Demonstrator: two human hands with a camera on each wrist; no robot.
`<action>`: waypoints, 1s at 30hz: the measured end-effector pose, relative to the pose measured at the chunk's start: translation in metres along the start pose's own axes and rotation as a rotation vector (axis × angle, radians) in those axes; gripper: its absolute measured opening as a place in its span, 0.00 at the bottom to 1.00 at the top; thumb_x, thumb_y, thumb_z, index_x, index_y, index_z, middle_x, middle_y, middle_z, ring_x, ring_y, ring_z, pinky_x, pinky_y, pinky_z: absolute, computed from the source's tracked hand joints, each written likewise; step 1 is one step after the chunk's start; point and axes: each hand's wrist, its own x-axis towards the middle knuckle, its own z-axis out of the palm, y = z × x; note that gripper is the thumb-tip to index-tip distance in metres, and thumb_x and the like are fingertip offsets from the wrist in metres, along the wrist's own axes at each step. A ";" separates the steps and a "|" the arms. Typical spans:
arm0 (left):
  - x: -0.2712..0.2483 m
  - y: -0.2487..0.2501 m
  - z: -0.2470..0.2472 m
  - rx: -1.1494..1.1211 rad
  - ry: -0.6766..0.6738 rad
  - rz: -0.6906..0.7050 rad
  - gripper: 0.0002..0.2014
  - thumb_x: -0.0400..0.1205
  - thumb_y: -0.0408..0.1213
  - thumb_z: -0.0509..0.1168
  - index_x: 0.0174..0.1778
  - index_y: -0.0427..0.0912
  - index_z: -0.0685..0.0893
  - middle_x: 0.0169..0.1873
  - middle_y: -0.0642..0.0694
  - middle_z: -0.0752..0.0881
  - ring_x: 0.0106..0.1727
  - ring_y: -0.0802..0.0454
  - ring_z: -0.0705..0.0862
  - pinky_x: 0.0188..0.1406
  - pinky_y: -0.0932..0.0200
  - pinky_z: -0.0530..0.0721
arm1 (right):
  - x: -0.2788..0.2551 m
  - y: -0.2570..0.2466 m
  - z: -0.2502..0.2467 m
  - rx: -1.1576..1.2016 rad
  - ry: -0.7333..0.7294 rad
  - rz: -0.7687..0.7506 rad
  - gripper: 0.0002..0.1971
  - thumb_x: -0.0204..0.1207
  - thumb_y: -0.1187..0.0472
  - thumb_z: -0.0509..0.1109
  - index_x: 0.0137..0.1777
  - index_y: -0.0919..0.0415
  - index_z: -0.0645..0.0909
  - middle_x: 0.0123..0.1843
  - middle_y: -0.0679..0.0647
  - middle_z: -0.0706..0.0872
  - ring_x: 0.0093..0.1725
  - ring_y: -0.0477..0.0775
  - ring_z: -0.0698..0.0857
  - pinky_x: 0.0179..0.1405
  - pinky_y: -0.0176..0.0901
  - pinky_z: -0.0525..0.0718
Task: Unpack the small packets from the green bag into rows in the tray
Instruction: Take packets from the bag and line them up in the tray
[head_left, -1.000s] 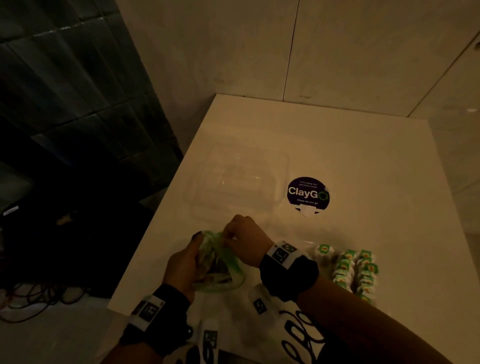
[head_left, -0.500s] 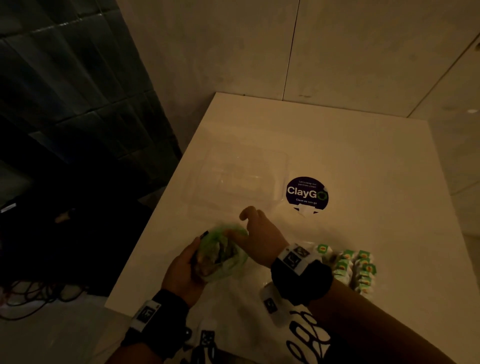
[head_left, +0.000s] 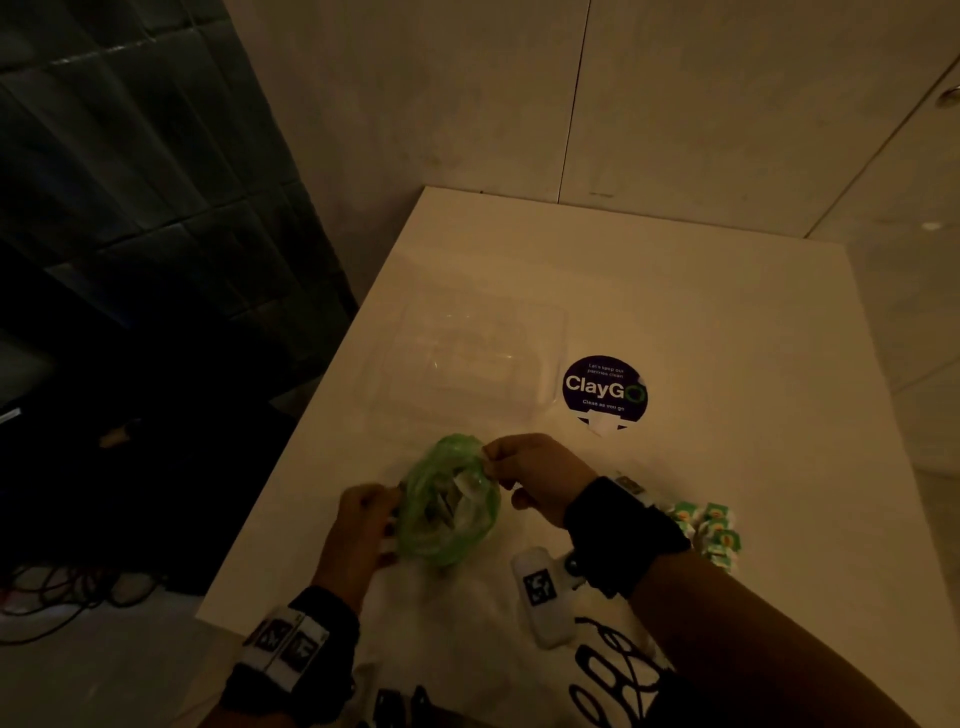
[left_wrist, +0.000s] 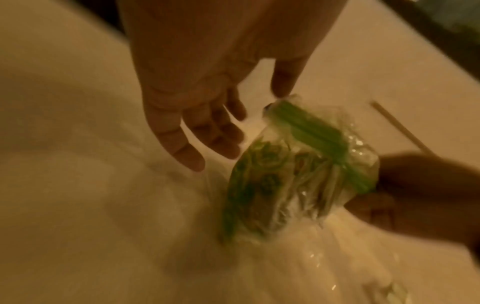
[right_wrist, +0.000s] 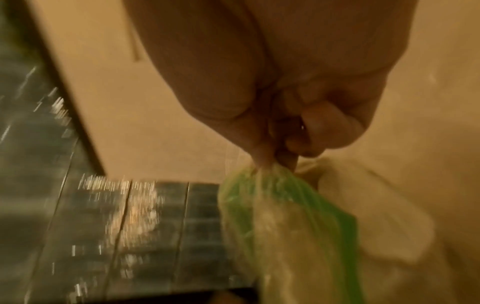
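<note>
Head view | green bag (head_left: 448, 503) near table (head_left: 675, 312) front edge; both hands' fingers pinch its rim

packets inside green bag (head_left: 448, 503): blurred in both wrist views, count not readable | clear tray (head_left: 558, 358): faint, hard to see its edges | small packets (head_left: 714, 527) on table: partly hidden behind right wrist | small sticker (head_left: 605, 388) text: too small

The bag (head_left: 449, 501) sits before the tray (head_left: 467, 358) (loose packets (head_left: 709, 527) to its right).
</note>
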 end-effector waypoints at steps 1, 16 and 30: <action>0.000 0.002 0.001 0.110 -0.004 0.124 0.14 0.81 0.43 0.66 0.60 0.49 0.73 0.53 0.44 0.81 0.49 0.50 0.83 0.45 0.47 0.86 | 0.001 -0.001 0.000 -0.071 -0.016 -0.008 0.08 0.76 0.72 0.65 0.46 0.66 0.85 0.31 0.55 0.72 0.30 0.50 0.68 0.25 0.40 0.67; 0.007 0.010 0.014 0.454 0.020 0.330 0.11 0.83 0.36 0.61 0.34 0.44 0.76 0.31 0.44 0.81 0.33 0.47 0.82 0.32 0.48 0.87 | -0.015 -0.001 0.003 -1.064 0.138 -0.689 0.06 0.73 0.53 0.68 0.47 0.51 0.84 0.68 0.50 0.72 0.66 0.54 0.67 0.61 0.48 0.76; 0.002 0.012 0.020 0.608 -0.061 0.580 0.21 0.82 0.31 0.61 0.69 0.55 0.71 0.60 0.53 0.69 0.45 0.59 0.78 0.45 0.59 0.80 | 0.002 -0.001 0.009 -1.323 0.149 -0.501 0.16 0.77 0.51 0.67 0.64 0.46 0.83 0.78 0.54 0.65 0.73 0.62 0.62 0.67 0.56 0.75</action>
